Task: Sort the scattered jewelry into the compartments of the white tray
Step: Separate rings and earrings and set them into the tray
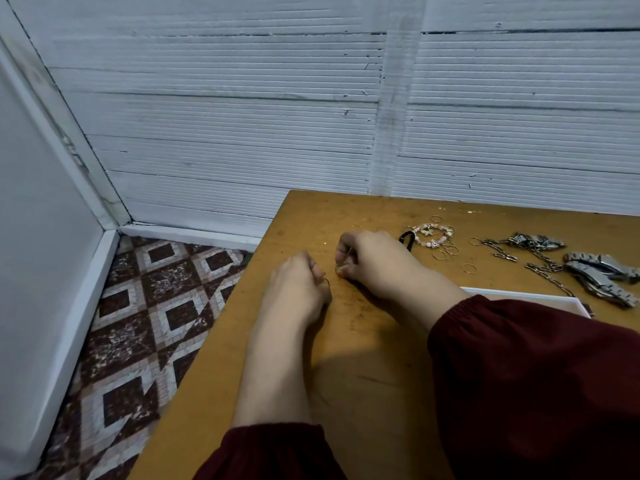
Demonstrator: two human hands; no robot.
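On bench point(363, 341), left hand point(298, 285): pinching thin wire piece point(325, 278)
Right hand point(374, 261): pinching small gold piece point(338, 268)
White tray point(519, 293): partly hidden behind right sleeve point(536, 375)
Scattered rings point(446, 251): beyond right hand

The desk point(363, 341) held one beaded bracelet point(433, 233), one black hair tie point(408, 240), one white tray point(519, 292) and at least six thin gold rings point(469, 268).

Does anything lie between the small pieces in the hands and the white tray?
No object shows there. The right hand and left hand pinch small pieces left of the white tray; only the right forearm hides most of it. Rings lie beyond its rim.
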